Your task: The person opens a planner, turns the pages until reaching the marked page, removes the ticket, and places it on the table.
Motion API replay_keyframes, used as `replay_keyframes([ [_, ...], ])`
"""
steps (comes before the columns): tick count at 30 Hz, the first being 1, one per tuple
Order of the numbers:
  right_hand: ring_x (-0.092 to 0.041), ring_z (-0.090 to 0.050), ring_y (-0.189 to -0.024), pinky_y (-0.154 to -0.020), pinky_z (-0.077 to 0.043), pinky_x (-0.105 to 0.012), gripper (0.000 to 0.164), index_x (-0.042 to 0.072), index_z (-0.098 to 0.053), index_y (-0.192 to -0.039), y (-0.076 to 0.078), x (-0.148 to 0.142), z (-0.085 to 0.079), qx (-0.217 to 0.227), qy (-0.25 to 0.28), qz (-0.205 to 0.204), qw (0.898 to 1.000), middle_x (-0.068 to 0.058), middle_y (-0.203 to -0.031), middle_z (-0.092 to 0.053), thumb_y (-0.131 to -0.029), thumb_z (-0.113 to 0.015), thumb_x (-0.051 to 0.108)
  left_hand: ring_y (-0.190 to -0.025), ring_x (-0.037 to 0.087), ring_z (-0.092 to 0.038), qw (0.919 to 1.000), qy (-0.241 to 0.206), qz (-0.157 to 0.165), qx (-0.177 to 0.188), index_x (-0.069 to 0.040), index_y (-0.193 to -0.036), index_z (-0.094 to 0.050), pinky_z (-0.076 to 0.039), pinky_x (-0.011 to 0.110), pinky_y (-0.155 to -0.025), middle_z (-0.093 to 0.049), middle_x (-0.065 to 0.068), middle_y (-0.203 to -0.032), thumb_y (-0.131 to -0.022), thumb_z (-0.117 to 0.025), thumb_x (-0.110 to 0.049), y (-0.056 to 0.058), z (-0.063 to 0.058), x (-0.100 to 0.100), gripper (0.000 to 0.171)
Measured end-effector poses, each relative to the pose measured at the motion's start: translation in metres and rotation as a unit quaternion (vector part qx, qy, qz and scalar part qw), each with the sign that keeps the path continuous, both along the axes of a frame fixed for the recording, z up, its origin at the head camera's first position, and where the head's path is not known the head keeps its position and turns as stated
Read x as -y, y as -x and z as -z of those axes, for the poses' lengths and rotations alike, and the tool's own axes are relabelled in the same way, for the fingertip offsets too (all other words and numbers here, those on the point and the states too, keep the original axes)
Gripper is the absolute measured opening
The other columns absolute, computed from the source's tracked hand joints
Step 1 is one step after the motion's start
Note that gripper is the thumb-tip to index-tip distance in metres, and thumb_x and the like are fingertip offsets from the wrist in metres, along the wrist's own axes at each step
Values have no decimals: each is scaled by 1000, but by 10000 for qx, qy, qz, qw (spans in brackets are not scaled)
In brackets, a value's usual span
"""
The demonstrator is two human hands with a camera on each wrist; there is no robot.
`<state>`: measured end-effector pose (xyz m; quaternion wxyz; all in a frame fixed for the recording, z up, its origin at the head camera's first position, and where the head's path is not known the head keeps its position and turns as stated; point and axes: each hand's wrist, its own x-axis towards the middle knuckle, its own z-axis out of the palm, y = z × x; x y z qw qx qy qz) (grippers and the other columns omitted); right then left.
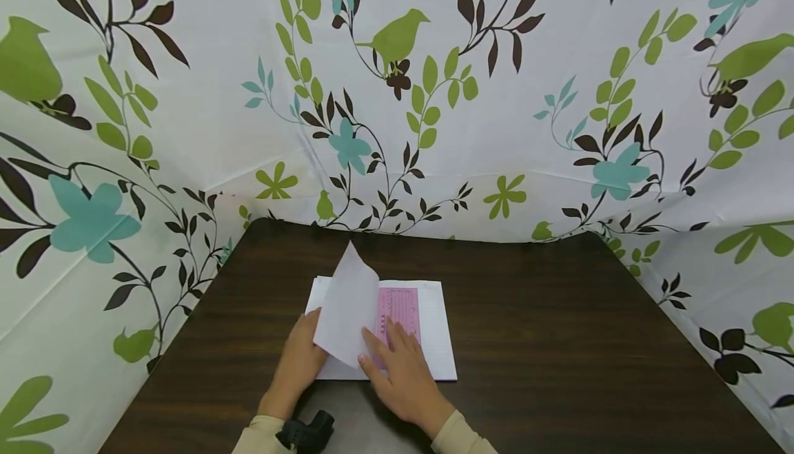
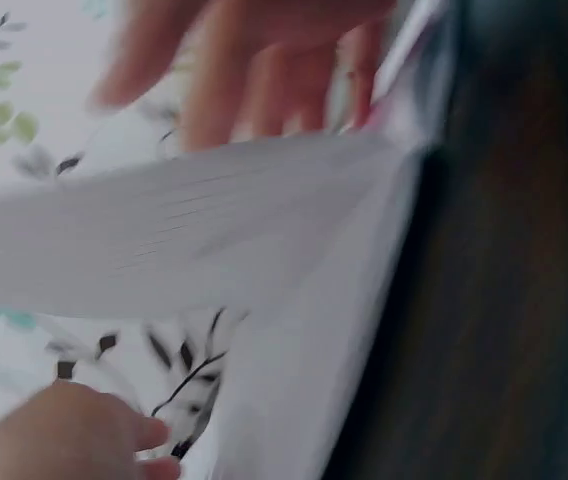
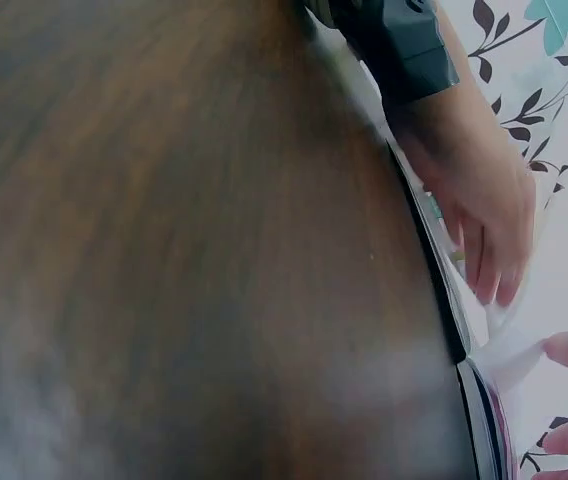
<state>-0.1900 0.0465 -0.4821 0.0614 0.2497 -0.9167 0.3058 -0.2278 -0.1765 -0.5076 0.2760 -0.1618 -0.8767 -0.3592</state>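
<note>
An open notebook (image 1: 437, 330) with white ruled pages lies on the table. One white page (image 1: 347, 302) stands lifted and curved near its middle, its upper corner pointing up. On the right side lies a pink printed sheet (image 1: 400, 306). My left hand (image 1: 300, 354) is at the notebook's left edge, its fingertips partly hidden behind the lifted page; in the right wrist view its fingers (image 3: 489, 260) hang fairly straight. My right hand (image 1: 403, 375) spreads its fingers over the pink sheet, with the thumb side right at the lifted page's edge.
The dark wooden table (image 1: 527, 344) extends on both sides of the notebook. A patterned cloth (image 1: 434, 130) with leaves and birds hangs behind and beside it. A black wrist device (image 1: 307, 433) sits on the left wrist. A grey patch (image 1: 366, 419) shows at the table's near edge.
</note>
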Motion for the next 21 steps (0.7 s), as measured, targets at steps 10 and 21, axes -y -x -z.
replay_keyframes([
  [10, -43, -27, -153, -120, -15, -69, 63, 21, -62, -146, 0, 2, 2, 403, -494, -23, 9980, -22, -164, -34, -108, -32, 61, -137, 48, -46, 9721, -1723, -1505, 518, 3, -141, -57, -29, 66, -116, -56, 29, -143, -113, -42, -25, -2, -21, 34, 43],
  [21, -44, -31, -151, -119, -20, -69, 62, 22, -61, -147, 1, 0, 4, 89, -914, -102, 9957, -23, -162, -38, -108, -32, 60, -148, 37, -40, 9858, 1006, 856, 1039, -15, -146, -61, -19, 69, -118, -52, 12, -154, -108, -56, -29, 8, -4, -14, 41],
])
